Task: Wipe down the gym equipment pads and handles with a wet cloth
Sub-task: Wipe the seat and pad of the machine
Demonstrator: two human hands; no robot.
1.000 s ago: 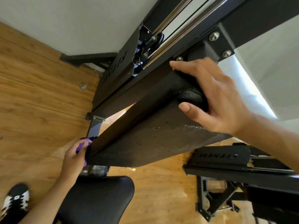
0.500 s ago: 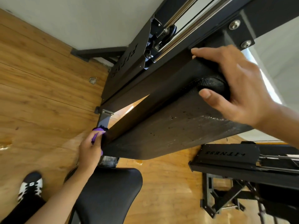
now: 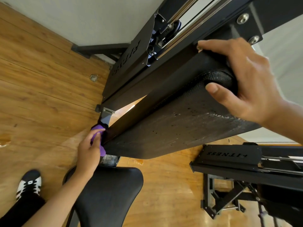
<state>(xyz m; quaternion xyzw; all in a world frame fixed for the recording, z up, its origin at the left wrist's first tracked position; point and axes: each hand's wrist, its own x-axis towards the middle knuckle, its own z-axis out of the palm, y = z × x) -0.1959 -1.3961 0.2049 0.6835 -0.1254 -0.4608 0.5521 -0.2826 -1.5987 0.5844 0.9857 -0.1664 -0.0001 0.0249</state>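
Head view, back pad [image 3: 172, 128]: a long black pad is seen slanting from upper right down to lower left, hung off the dark machine frame [image 3: 131, 66]; a speckled sheen shows on its broad face.
Right hand [image 3: 246, 79]: it is clamped over the pad's upper rolled end, fingers hooked across the top edge, thumb pressed on the front.
Left hand [image 3: 88, 154]: its fingers are curled round the purple cloth [image 3: 102, 149], which is bunched and pushed against the pad's lower corner.
Cloth position: it is wedged where the pad's bottom end meets the frame bracket, just above the black seat [image 3: 111, 194].
Floor [image 3: 41, 82]: wood planks are seen, with one shoe [image 3: 28, 184] planted at lower left.
Step judged: the lower edge is being wiped while the top is steadied.
Risk, snagging: the cloth could be caught on the bracket, being jammed so tight in that corner.
Risk, knuckles: fingers could be scraped on metal if the stroke is driven hard.
Risk, missed area: the pad's narrow side may be left unwiped.
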